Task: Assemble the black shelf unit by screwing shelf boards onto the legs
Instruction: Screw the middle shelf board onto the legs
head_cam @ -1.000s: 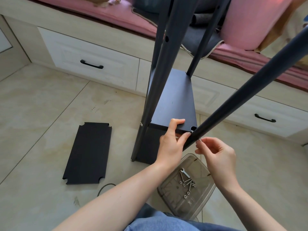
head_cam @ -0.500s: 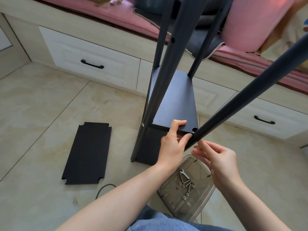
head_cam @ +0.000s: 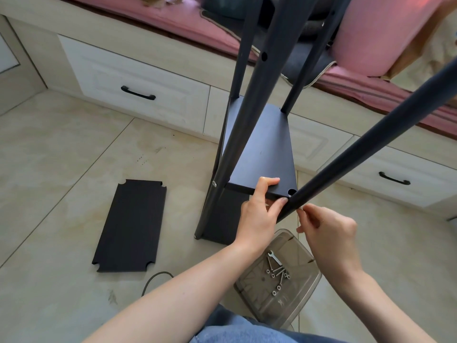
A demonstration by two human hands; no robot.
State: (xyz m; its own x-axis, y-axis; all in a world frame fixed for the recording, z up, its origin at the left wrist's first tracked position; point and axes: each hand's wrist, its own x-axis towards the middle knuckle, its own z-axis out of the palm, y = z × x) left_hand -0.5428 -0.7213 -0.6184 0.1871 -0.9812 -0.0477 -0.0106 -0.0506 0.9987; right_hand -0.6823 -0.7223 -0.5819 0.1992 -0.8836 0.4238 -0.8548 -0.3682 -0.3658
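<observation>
The black shelf unit stands on the tiled floor with several dark tube legs rising past the camera. My left hand grips the near edge of the mounted shelf board, thumb on top, beside its open corner notch. The near right leg slants down to that corner. My right hand pinches at the leg's outer side with fingertips together; what they hold is too small to see. A spare black shelf board lies flat on the floor to the left.
A clear plastic tray with screws, washers and a small wrench sits on the floor below my hands. White drawers under a pink-cushioned bench run along the back. A dark cable lies near the spare board.
My right hand has shifted slightly along the near right leg, fingertips staying pinched at it. My left hand keeps its grip on the shelf board's edge.
</observation>
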